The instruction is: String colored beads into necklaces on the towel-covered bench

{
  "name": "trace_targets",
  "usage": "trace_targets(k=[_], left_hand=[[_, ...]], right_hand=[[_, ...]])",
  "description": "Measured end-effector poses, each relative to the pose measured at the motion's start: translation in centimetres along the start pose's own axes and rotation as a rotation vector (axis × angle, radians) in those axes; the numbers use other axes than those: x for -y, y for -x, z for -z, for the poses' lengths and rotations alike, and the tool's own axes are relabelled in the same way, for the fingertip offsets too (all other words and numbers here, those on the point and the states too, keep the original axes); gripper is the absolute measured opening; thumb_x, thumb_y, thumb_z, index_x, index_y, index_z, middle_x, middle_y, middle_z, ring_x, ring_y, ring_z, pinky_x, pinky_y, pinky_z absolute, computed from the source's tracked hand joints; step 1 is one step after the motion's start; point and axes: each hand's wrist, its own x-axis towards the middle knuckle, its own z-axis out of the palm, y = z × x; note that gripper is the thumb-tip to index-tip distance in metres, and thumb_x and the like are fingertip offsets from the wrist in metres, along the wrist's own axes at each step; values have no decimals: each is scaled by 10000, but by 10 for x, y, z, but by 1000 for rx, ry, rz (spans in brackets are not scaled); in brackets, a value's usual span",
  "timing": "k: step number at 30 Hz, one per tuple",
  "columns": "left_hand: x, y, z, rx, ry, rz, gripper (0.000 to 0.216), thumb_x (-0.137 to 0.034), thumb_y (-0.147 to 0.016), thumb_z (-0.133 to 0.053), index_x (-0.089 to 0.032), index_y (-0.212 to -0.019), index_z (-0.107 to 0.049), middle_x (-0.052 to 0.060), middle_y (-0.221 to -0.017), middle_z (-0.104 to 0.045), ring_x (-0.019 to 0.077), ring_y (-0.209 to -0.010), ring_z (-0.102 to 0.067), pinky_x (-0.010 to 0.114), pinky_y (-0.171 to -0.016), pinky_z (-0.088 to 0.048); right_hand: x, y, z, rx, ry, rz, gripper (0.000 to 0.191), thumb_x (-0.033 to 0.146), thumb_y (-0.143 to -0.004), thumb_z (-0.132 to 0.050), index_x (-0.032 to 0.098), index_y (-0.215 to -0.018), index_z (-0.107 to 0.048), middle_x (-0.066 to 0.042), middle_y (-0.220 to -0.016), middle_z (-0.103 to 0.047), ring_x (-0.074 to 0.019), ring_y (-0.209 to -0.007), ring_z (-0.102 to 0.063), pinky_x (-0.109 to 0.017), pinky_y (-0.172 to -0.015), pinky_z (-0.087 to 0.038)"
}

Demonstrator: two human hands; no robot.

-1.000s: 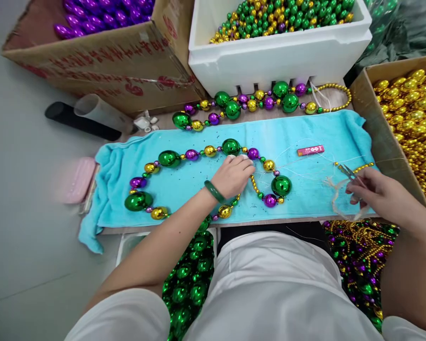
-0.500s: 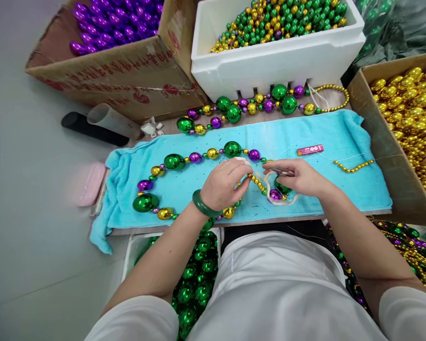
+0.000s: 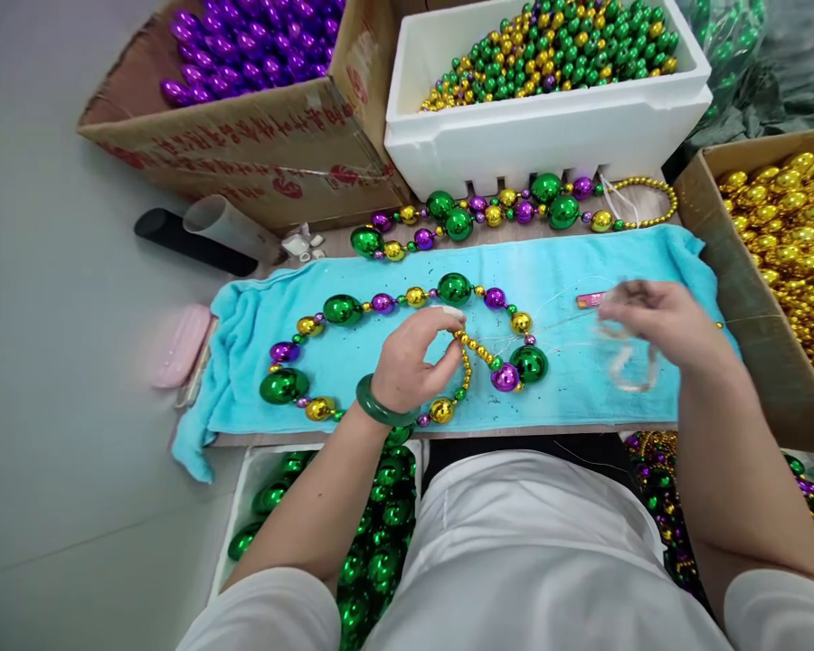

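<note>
My left hand (image 3: pixel 417 357), with a green bangle at the wrist, pinches the small gold beads at the end of a bead necklace (image 3: pixel 343 310). The necklace of green, purple and gold beads lies in a loop on a blue towel (image 3: pixel 583 258). Thin clear thread (image 3: pixel 556 324) stretches from near those gold beads toward my right hand (image 3: pixel 648 316). That hand is smeared by motion, its fingers drawn together at the thread. A blurred cream-coloured loop (image 3: pixel 634 366) hangs below it; its kind is unclear. Partly behind the fingertips lies a small pink packet (image 3: pixel 589 300).
A finished-looking bead strand (image 3: pixel 458 223) lies behind the towel. Beyond it stand a carton of purple beads (image 3: pixel 244 136) and a white foam box (image 3: pixel 543 136). Gold beads fill a carton (image 3: pixel 773 362) at right. Green beads (image 3: pixel 383 524) sit below the table edge; a pink case (image 3: pixel 182 344) is at left.
My right hand has moved right, away from the necklace, carrying the cream loop with it. My left hand still pinches the gold beads. The whole view has shifted slightly.
</note>
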Motion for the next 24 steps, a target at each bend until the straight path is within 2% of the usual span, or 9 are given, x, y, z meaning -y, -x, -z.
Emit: trace_targets(k=[3,5,7,8,10,13,15,18,24], left_hand=[[1,3,-1,-23,-4,13,173,-135,-781,-537,-195,-941,-563,68,-1025,-688,191,-1001,-636,377,-916,-509],[1,2,-3,-40,18,-35,186,-122,-782,-543,-195,-952,-558,68,-1020,-686,189,-999,-635,377,-911,-512],[1,0,-4,-55,34,-95,208,-105,-780,-548,-198,-966,-553,65,-1024,-683,187,-1000,-634,379,-908,-514],[0,-2,-5,-67,38,-126,220,-96,-777,-551,-201,-971,-553,62,-1024,-682,186,-999,-636,378,-904,-516],[-2,-5,-6,-85,40,-186,245,-80,-770,-557,-207,-980,-557,55,-1029,-683,186,-1001,-638,374,-900,-517],[-7,-9,-5,-94,22,-250,272,-65,-761,-570,-211,-990,-561,50,-1035,-685,187,-1015,-636,371,-909,-512],[-10,-10,-4,-88,-4,-261,273,-63,-763,-573,-214,-990,-559,48,-1035,-686,189,-1021,-634,376,-916,-509],[-11,-8,-1,-92,-24,-253,268,-60,-768,-571,-213,-988,-556,52,-1037,-685,189,-1021,-634,383,-917,-510],[-4,1,0,-121,0,-164,257,-58,-773,-557,-201,-987,-558,59,-1033,-679,182,-999,-635,372,-896,-521]], right_hand=[[-9,12,24,-425,476,-98,318,389,-799,-565,191,-561,-491,-53,-613,-498,-126,-532,-375,-317,-539,-306],[-8,18,24,-472,536,-17,225,315,-791,-559,189,-612,-506,-64,-672,-539,-135,-575,-421,-323,-573,-318],[1,20,11,-321,290,119,102,275,-767,-581,188,-814,-608,-69,-808,-621,-151,-656,-507,-309,-610,-365],[7,18,2,-187,134,176,186,261,-759,-589,191,-926,-633,-67,-878,-646,-147,-678,-527,-297,-617,-386],[19,7,-19,167,-113,255,305,239,-760,-585,189,-1056,-645,-59,-973,-661,-112,-648,-503,-264,-588,-392],[28,-20,-49,741,-320,279,407,248,-729,-645,160,-1127,-642,-31,-907,-667,-63,-556,-413,-224,-517,-353],[28,-38,-65,991,-377,270,498,275,-670,-717,148,-1144,-636,-11,-871,-662,-53,-550,-414,-210,-504,-347],[26,-49,-77,1081,-336,236,490,290,-617,-768,148,-1074,-666,-2,-840,-662,-68,-589,-482,-211,-531,-376],[31,-37,-67,871,-206,137,206,287,-649,-740,139,-778,-679,22,-634,-606,-85,-574,-488,-233,-558,-374]])
